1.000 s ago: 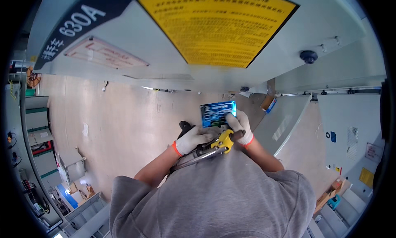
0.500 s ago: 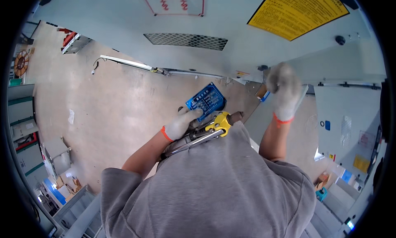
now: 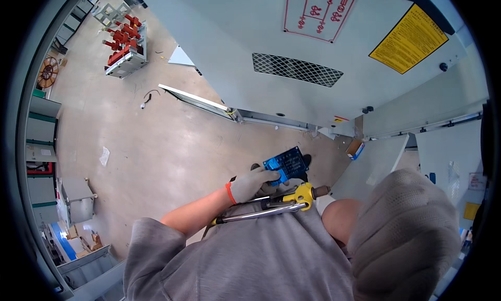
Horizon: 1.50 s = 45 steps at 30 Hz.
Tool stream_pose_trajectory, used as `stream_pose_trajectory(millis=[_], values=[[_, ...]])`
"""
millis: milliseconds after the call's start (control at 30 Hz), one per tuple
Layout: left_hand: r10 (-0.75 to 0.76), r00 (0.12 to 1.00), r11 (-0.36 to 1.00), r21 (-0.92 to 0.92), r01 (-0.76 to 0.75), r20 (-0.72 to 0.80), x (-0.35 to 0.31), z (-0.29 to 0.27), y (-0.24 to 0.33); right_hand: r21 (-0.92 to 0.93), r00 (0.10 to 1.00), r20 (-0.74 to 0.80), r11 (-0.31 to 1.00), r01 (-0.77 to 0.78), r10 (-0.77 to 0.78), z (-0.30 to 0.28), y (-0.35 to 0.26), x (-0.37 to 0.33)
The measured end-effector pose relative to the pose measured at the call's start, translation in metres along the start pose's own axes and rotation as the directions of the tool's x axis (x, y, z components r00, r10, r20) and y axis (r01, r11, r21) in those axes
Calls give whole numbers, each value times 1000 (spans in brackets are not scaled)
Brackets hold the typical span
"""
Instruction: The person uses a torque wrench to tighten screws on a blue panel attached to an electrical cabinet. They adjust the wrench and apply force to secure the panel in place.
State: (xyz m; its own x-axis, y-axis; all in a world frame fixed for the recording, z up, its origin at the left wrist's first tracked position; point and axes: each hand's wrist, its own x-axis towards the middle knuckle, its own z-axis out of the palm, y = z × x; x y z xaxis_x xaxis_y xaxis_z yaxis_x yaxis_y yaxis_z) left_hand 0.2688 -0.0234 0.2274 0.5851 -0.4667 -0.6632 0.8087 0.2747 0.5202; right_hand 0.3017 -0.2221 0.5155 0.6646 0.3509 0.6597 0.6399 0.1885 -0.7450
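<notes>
Head view: the grey-white knit-gloved left hand point(image 3: 253, 186) grips a dark-blue rectangular printed plate point(image 3: 292, 163) at its two o'clock. Towards four o'clock from it sits a yellow-headed, silver-handled tool point(image 3: 302, 196). At the picture's four o'clock, the knit-gloved right hand point(image 3: 407, 235) looks curled; its contents I cannot tell.

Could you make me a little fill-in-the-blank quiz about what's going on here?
1. The left hand grips a plate coloured ____.
2. Just below the plate, a long-handled tool has a ____ head.
3. The gloved hand nearest the camera is the person's ____ one.
4. In the picture, the red diagram is to the ____ of the yellow label.

Missing words: blue; yellow; right; left
</notes>
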Motion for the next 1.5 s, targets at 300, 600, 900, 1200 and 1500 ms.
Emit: stream_pose_trajectory(millis=[300, 600, 900, 1200, 1500], values=[[-12, 1000, 996, -90, 11, -21, -26, -26, -21, -69, 809, 585, 997, -25, 61, -4, -21, 15], [99, 995, 993, -67, -99, -7, -58, -15, -18, -152, 973, 222, 988, -25, 58, 54, -30, -8], [119, 989, 990, -86, -112, 84, -54, -49, -38, 34, 672, 735, 995, 97, -91, 91, -24, 12], [-17, 999, 985, -168, 25, 46, -53, -36, -31, 189, 519, 834, 981, 53, -189, 132, -12, 21], [65, 995, 989, -134, -55, 72, -39, -43, -41, 68, 511, 860, 992, -111, -1, 116, -32, 20]])
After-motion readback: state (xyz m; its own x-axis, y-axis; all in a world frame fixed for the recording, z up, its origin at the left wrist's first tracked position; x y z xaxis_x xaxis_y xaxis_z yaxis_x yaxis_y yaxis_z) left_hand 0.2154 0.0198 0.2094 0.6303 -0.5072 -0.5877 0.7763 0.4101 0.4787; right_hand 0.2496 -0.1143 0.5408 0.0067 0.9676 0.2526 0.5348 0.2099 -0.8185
